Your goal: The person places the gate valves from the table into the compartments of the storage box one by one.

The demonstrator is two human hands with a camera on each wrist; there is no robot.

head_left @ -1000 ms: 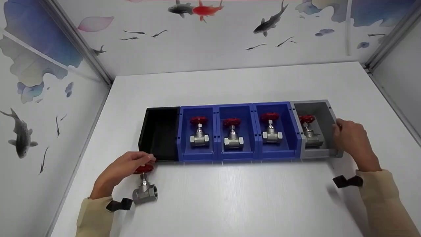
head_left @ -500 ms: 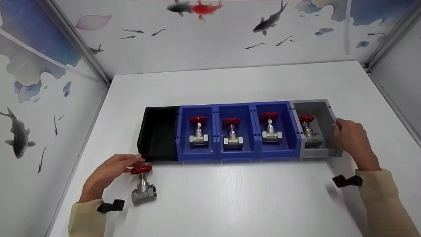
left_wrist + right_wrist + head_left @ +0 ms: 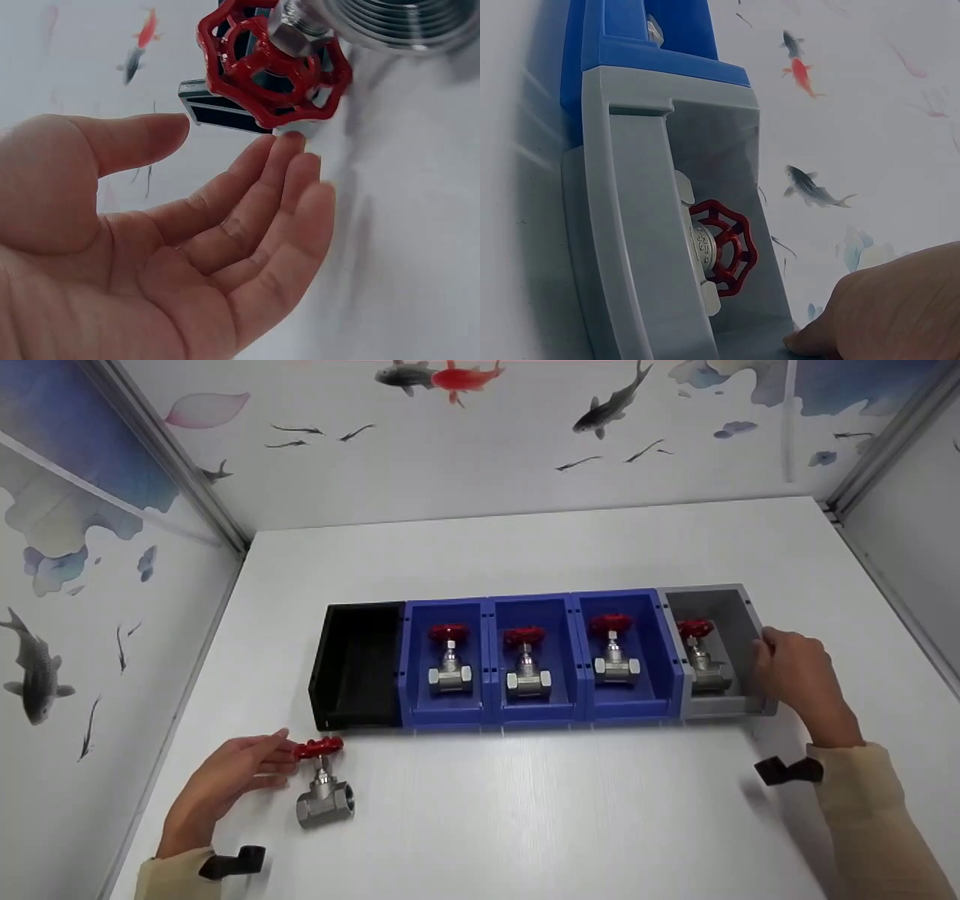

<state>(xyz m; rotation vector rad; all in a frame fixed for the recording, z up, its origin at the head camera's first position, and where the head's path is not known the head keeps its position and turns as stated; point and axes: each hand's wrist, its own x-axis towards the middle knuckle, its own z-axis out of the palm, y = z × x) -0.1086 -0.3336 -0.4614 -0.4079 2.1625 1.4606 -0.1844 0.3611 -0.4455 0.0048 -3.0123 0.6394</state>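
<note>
My left hand [image 3: 238, 776] is beside the red handwheel [image 3: 319, 747] of a metal gate valve [image 3: 325, 804] lying on the table in front of the black bin [image 3: 319, 694]. In the left wrist view its palm faces up, with relaxed fingers [image 3: 247, 240] just below the handwheel and nothing in its grip. Whether a fingertip touches the wheel I cannot tell. At the far right of the row, my right hand [image 3: 802, 679] pinches the outer wall of the grey bin [image 3: 727, 709]. Another red-wheeled valve [image 3: 705, 667] lies inside that bin.
Three blue bins [image 3: 446, 716] join the black and grey ones in a row, each holding a red-wheeled valve [image 3: 450, 671]. No valve shows in the black bin. White panels [image 3: 465, 457] with painted fish border the white table [image 3: 525, 810].
My left hand has moved down and left, off the top of the handwheel and away from the black bin, to beside the wheel. My right hand keeps its hold on the grey bin.
</note>
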